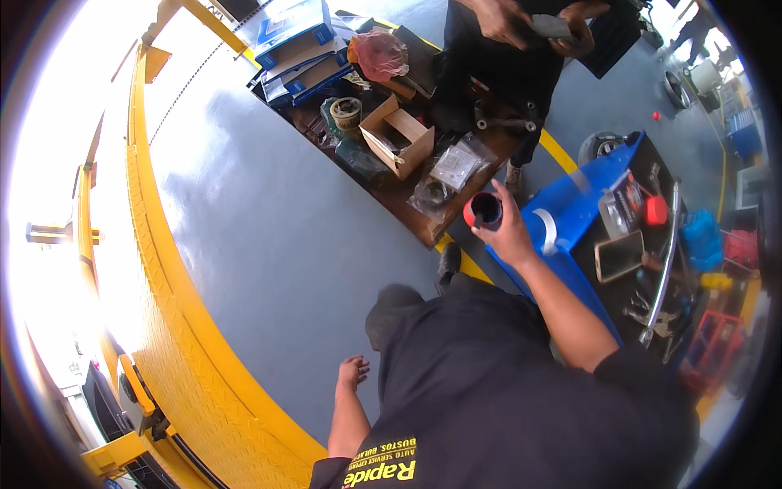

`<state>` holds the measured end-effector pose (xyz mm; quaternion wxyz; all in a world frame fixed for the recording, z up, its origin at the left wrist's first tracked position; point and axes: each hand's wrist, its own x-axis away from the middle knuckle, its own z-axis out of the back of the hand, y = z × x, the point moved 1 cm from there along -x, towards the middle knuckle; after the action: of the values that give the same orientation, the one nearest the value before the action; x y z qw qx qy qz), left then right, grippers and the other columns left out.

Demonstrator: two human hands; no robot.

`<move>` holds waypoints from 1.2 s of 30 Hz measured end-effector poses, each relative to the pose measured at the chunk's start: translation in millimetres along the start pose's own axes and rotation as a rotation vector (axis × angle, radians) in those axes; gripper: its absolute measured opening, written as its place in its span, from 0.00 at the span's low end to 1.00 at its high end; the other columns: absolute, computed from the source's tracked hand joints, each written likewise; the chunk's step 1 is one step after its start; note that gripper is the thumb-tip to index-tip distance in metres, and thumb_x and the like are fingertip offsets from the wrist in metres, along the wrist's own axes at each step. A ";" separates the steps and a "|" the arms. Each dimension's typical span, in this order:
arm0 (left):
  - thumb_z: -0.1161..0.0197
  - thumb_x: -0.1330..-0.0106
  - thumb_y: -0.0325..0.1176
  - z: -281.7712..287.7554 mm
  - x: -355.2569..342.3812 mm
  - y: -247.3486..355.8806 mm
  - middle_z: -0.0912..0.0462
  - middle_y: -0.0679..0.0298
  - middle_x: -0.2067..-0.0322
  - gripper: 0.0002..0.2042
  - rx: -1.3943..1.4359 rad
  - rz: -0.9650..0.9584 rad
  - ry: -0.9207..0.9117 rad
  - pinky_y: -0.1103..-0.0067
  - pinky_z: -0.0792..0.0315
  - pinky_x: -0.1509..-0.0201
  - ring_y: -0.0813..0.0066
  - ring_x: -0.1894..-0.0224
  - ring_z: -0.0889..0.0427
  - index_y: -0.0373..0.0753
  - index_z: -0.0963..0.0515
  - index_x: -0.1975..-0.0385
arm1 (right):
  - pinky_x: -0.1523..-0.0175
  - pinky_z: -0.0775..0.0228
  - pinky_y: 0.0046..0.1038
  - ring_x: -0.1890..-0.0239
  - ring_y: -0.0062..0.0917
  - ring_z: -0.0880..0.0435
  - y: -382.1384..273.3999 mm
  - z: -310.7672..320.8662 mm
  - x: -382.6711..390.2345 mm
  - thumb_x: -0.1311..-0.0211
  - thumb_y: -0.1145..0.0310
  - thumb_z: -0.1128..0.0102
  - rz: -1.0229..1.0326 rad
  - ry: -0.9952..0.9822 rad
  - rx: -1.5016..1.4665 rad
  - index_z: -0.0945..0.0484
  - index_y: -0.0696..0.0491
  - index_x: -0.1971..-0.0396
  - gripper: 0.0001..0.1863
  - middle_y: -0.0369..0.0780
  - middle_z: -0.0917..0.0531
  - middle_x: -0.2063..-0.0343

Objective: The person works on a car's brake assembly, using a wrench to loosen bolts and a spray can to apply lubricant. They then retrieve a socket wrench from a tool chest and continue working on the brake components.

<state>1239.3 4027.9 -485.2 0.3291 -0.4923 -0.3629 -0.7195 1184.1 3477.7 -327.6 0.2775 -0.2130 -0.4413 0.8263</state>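
My right hand [509, 232] grips a red open-topped can [470, 213] by its side. Its inside looks dark, and a dark stick-like piece shows at the mouth. The can is held between the corner of a brown workbench [399, 210] and a blue tool cart [586, 204]. Low at my left side hangs my left hand [353, 372], its fingers loosely bent and nothing visible in it. Nearest the can on the bench lie clear plastic bags [456, 167] with parts inside.
On the bench are an open cardboard box [397, 138], a tape-like roll [346, 113], blue boxes [297, 41] and metal arms [505, 124]. Another person's hands [509, 23] hold a grey piece. A phone [619, 257] and long bar [666, 261] lie on the cart. A yellow lift ramp [175, 326] runs along the left.
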 end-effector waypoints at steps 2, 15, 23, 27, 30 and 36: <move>0.47 0.29 0.36 4.0 -7.3 35.9 0.15 0.65 0.59 0.15 -0.041 -0.033 -0.007 0.69 0.26 0.53 0.70 0.59 0.17 0.43 0.25 0.45 | 0.37 0.33 0.38 0.43 0.45 0.25 5.1 -13.8 -24.2 0.56 0.72 0.24 0.040 0.008 0.089 0.43 0.51 0.30 0.51 0.49 0.26 0.46; 0.46 0.29 0.36 9.1 -70.9 335.0 0.16 0.65 0.60 0.16 -0.452 -0.261 -0.277 0.74 0.26 0.59 0.73 0.62 0.17 0.41 0.26 0.44 | 0.36 0.36 0.44 0.38 0.46 0.28 21.4 -35.7 -124.8 0.53 0.68 0.24 -0.320 0.398 0.483 0.42 0.48 0.31 0.49 0.49 0.27 0.40; 0.46 0.30 0.34 23.1 -83.9 433.7 0.15 0.63 0.60 0.16 -0.610 -0.285 -0.255 0.72 0.24 0.57 0.70 0.60 0.17 0.40 0.25 0.45 | 0.36 0.46 0.55 0.35 0.39 0.31 76.4 -66.9 -159.9 0.51 0.61 0.26 -0.570 0.502 0.631 0.44 0.44 0.29 0.49 0.42 0.29 0.38; 0.46 0.32 0.33 22.5 -94.4 428.5 0.16 0.59 0.55 0.17 -0.615 -0.241 -0.266 0.69 0.23 0.52 0.64 0.54 0.16 0.41 0.26 0.43 | 0.36 0.45 0.53 0.36 0.39 0.29 46.0 -61.3 -162.2 0.52 0.59 0.26 -0.633 0.355 0.547 0.46 0.44 0.28 0.51 0.44 0.29 0.37; 0.44 0.30 0.34 17.1 -98.0 412.2 0.15 0.63 0.60 0.16 -0.630 -0.187 -0.318 0.71 0.24 0.56 0.69 0.59 0.16 0.41 0.25 0.45 | 0.36 0.44 0.51 0.36 0.40 0.30 29.3 -65.1 -153.4 0.51 0.59 0.27 -0.600 0.246 0.592 0.47 0.44 0.27 0.51 0.45 0.29 0.37; 0.44 0.30 0.35 -5.4 -96.7 403.0 0.15 0.63 0.59 0.16 -0.686 -0.172 -0.339 0.71 0.25 0.56 0.68 0.58 0.16 0.40 0.26 0.44 | 0.35 0.45 0.51 0.34 0.44 0.32 31.4 -66.0 -139.0 0.50 0.58 0.27 -0.574 0.229 0.518 0.51 0.43 0.26 0.54 0.48 0.33 0.35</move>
<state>1600.5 3825.0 -498.3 0.0194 -0.6534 -0.1905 -0.7324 1320.0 3413.8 -373.7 0.5888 -0.0949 -0.2265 0.7701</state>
